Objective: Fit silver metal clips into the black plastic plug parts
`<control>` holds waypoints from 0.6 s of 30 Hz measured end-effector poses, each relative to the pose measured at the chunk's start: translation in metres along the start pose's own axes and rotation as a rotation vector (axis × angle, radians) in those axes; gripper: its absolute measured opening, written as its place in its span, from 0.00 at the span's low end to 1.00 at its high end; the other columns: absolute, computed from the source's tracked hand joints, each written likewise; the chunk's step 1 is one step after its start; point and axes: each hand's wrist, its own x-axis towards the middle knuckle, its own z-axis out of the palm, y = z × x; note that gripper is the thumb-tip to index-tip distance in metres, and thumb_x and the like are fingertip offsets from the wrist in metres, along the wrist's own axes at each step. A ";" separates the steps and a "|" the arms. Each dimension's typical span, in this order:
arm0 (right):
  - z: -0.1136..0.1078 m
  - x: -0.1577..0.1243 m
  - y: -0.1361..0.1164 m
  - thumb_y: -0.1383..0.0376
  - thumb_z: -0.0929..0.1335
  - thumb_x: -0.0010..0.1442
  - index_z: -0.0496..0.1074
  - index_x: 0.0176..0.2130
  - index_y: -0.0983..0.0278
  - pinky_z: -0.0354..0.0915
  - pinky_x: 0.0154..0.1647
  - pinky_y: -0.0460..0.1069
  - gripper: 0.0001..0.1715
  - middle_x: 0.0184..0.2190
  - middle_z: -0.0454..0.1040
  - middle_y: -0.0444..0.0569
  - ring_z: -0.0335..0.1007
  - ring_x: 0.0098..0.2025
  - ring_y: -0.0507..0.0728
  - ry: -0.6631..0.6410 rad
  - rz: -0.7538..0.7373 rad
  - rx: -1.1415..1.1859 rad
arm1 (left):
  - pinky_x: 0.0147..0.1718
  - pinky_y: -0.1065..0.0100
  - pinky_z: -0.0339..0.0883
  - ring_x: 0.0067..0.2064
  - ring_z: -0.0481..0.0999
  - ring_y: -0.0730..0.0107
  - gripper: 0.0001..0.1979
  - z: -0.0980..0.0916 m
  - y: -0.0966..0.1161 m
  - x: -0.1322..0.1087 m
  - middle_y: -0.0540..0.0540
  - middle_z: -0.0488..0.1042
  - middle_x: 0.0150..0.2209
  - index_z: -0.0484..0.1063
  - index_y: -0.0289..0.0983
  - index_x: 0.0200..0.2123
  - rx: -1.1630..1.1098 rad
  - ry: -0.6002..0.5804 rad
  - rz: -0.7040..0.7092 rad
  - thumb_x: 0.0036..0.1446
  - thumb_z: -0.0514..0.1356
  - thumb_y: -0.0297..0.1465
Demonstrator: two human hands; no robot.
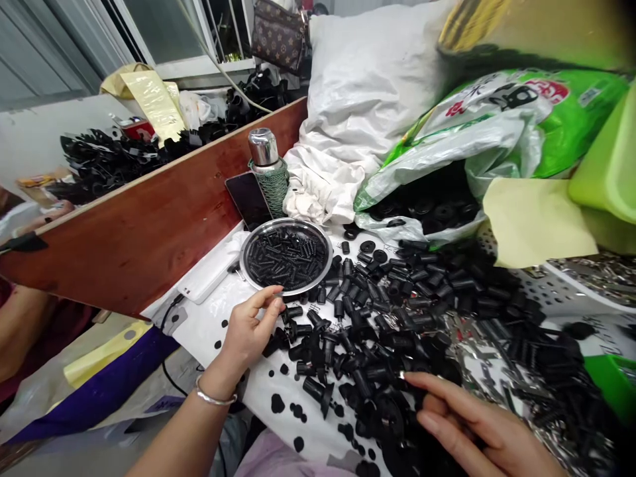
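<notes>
My left hand point(251, 328), with a bracelet on the wrist, is just in front of a round metal dish point(241, 262) full of black springs point(285, 257). Its thumb and forefinger are pinched together beside some black parts; whatever is between them is too small to make out. Low on the right, my right hand point(472, 424) reaches over a pile of black plastic cylinders and discs point(368, 324). Its forefinger and thumb stand apart, with dark parts behind the gap. A tiny shiny spot shows at the forefinger's tip.
Flat metal pieces point(484, 364) lie right of the pile. Behind are an open green and white bag point(417, 179) of black discs, a metal-capped flask point(263, 149) and a phone point(247, 199). A reddish wooden board point(163, 205) borders the left. A co-worker's arm point(22, 324) shows beyond.
</notes>
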 end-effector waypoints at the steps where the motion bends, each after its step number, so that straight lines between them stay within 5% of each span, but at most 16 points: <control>1: 0.000 0.000 0.000 0.58 0.64 0.61 0.67 0.50 0.58 0.68 0.28 0.39 0.18 0.28 0.74 0.42 0.73 0.28 0.51 -0.004 0.005 -0.003 | 0.37 0.70 0.69 0.33 0.76 0.70 0.14 0.001 0.001 0.001 0.47 0.77 0.32 0.70 0.35 0.45 0.003 -0.027 0.008 0.57 0.55 0.34; 6: 0.000 -0.003 0.003 0.57 0.64 0.61 0.67 0.50 0.57 0.69 0.30 0.39 0.18 0.29 0.75 0.43 0.73 0.30 0.51 0.004 0.028 -0.006 | 0.47 0.68 0.66 0.45 0.75 0.67 0.15 0.004 0.002 0.016 0.44 0.77 0.42 0.69 0.35 0.47 0.042 -0.052 0.043 0.59 0.54 0.34; 13: -0.001 -0.006 0.012 0.58 0.64 0.61 0.66 0.51 0.56 0.69 0.32 0.38 0.18 0.30 0.75 0.42 0.74 0.31 0.51 0.010 0.007 -0.035 | 0.43 0.68 0.67 0.41 0.76 0.67 0.13 -0.004 -0.009 0.031 0.44 0.77 0.39 0.70 0.35 0.41 0.206 -0.078 0.044 0.60 0.51 0.36; 18: 0.000 -0.005 0.017 0.59 0.64 0.60 0.65 0.52 0.56 0.70 0.32 0.39 0.19 0.31 0.75 0.42 0.74 0.31 0.51 0.037 -0.062 -0.069 | 0.44 0.62 0.66 0.44 0.74 0.60 0.14 0.000 0.009 0.026 0.42 0.76 0.41 0.71 0.35 0.42 0.428 -0.202 0.053 0.59 0.52 0.35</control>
